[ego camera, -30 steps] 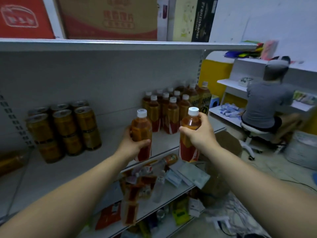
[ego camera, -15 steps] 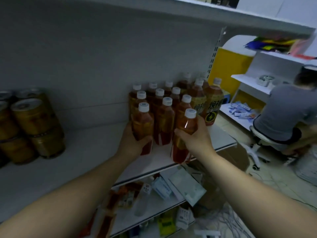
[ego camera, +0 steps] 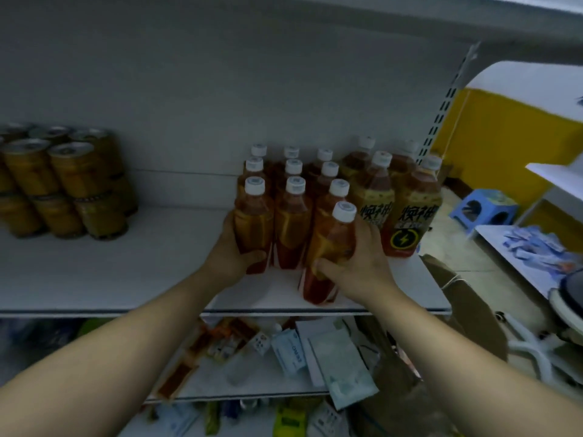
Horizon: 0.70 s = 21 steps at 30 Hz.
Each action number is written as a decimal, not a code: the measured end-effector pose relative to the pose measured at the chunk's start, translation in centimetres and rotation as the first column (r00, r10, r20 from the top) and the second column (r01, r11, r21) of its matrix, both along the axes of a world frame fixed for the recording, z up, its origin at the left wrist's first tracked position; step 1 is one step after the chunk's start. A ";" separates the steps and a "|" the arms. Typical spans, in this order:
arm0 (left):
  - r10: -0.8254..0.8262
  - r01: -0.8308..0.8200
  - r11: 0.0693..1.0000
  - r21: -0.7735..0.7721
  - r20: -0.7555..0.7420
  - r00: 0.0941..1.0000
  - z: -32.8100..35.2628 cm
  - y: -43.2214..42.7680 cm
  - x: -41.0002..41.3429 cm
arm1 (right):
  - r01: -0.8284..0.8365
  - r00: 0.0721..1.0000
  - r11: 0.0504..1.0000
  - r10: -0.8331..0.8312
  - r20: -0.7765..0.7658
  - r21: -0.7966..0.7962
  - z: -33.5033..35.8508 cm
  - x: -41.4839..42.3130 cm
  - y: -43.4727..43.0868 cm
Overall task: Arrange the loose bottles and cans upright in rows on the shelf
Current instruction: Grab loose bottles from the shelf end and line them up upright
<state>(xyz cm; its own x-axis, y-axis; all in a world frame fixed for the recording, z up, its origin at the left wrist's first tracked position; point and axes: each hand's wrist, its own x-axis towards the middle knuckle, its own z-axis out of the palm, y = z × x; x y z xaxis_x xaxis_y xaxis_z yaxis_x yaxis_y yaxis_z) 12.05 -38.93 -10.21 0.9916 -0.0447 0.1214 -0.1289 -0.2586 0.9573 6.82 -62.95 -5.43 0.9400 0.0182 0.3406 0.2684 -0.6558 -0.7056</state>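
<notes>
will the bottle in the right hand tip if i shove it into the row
Probably tippy: the bottle is tall, narrow and leaning in the right hand. Likely heavy for its size, since liquid fills it nearly to the neck. Pushed low, it would probably slide on the smooth shelf.

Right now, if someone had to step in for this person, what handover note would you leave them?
Left hand: grips the front-left amber bottle, upright in its row on the shelf.
Right hand: grips a tilted amber bottle at the front of the right-hand column; whether its base rests on the shelf is unclear.
Done: three columns of amber bottles stand upright, larger bottles beside them on the right, cans stacked at the left.
Left: stand the tilted bottle straight, release both; then check the cluttered lower shelf for loose drinks, too blurred to tell.
</notes>
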 end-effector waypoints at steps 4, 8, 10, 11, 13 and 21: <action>0.028 -0.025 0.994 0.106 -0.032 0.999 0.4 0.0 0.0 | -0.063 0.998 0.998 0.063 0.017 0.025 -0.1 0.0 -0.8; -0.011 0.028 0.981 0.190 -0.090 0.996 1.1 0.7 0.7 | -0.097 0.995 0.995 0.097 -0.011 0.035 0.0 0.4 -1.4; -0.015 0.036 0.974 0.225 -0.098 0.995 1.2 0.9 0.8 | -0.111 0.994 0.993 0.112 -0.018 0.041 -0.1 0.3 -1.7; -0.012 0.037 0.970 0.239 -0.103 0.995 1.3 0.8 0.7 | -0.123 0.992 0.992 0.124 -0.023 0.042 -0.2 0.2 -1.7; -0.003 0.035 0.962 0.272 -0.116 0.993 1.7 0.7 0.7 | -0.134 0.990 0.991 0.134 -0.033 0.020 -0.3 0.4 -1.8; 0.043 0.027 0.917 0.398 -0.166 0.985 4.8 1.0 -1.5 | -0.118 0.988 0.990 0.110 -0.110 -0.072 1.7 1.3 -2.0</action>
<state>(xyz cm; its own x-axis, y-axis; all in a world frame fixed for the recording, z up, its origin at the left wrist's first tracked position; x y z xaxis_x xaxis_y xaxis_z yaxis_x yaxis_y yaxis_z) 10.57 -37.95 -5.46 0.9963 -0.0462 -0.0728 0.0282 -0.6225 0.7821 8.16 -64.91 -3.70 0.9609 0.1502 0.2326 0.2712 -0.6794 -0.6818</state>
